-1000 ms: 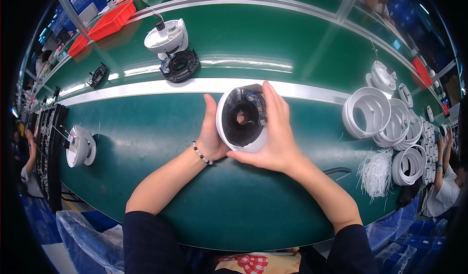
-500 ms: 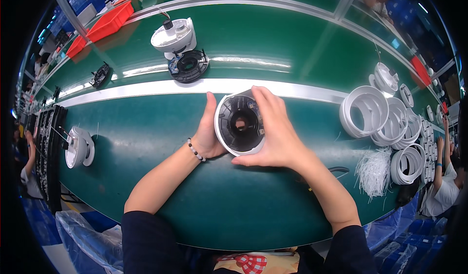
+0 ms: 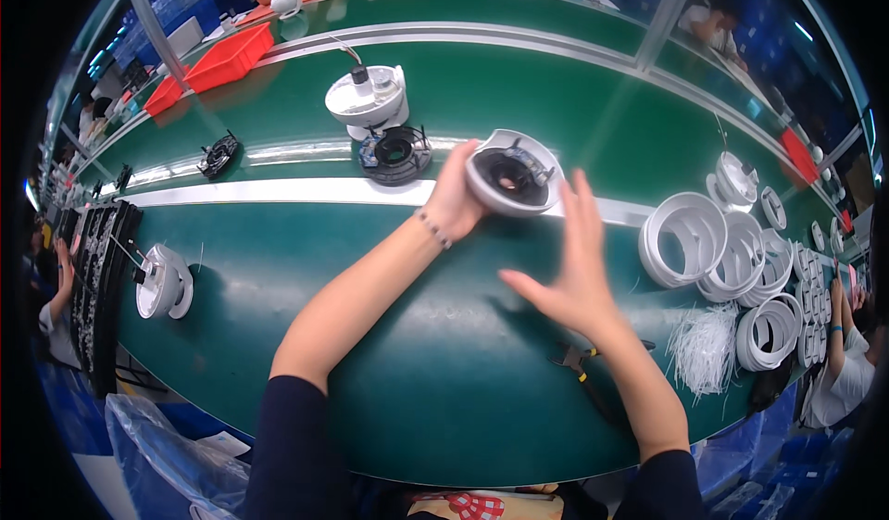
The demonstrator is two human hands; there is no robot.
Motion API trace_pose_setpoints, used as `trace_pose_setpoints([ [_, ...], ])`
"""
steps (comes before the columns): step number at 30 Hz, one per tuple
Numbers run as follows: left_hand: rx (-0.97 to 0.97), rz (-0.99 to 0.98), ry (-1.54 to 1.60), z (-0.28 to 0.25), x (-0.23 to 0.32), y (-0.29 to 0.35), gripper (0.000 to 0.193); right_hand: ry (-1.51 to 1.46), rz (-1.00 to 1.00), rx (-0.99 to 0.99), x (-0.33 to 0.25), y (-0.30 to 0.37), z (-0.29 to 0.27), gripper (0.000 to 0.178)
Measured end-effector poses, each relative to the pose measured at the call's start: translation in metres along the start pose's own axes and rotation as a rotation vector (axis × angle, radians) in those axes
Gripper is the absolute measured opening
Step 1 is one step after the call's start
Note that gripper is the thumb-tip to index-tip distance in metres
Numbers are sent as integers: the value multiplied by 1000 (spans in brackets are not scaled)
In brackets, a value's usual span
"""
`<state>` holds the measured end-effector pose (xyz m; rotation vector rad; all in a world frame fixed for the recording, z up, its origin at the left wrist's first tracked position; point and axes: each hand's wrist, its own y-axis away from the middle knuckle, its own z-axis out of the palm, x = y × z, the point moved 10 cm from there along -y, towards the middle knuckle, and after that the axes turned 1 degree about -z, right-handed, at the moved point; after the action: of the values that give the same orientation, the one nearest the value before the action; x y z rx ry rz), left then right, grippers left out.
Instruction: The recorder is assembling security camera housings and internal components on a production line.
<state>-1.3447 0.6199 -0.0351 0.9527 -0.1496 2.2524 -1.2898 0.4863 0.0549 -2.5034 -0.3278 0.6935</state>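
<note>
while the left hand (image 3: 456, 198) grips a round white camera housing (image 3: 520, 210) by its left side, the right hand (image 3: 579, 284) is open beside it, thumb and fingers spread and blurred; it is hard to tell whether a fingertip touches the rim. the housing is just above the middle of the frame, held up over the green workbench (image 3: 417, 390), tilted so that its open face shows a black insert (image 3: 505, 179) and a small blue circuit board (image 3: 530, 160).

the step in hand appears to be handling this part with the board exposed; a next move would call for a steady left grip and care around the board.

right of centre, below the right hand, lie cutters with black and yellow handles (image 3: 576, 360). at right are white plastic rings (image 3: 653, 259) and, below them, a heap of thin white strips (image 3: 701, 349). in the upper left, a white camera base (image 3: 364, 105) with wires stands beside a black ring-shaped part (image 3: 407, 170). another white base (image 3: 157, 287) rests at far left.
</note>
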Motion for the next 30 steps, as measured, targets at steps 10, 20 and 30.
trace_pose_setpoints([
  [10,259,320,-1114,-33,54,-48,56,64,151,-703,-5,137,-17,97],
  [20,678,732,-1633,-89,128,54,58,268,231,-692,10,153,-46,105],
  [30,430,110,-759,-105,96,40,65,165,109,-575,4,147,-57,66],
])
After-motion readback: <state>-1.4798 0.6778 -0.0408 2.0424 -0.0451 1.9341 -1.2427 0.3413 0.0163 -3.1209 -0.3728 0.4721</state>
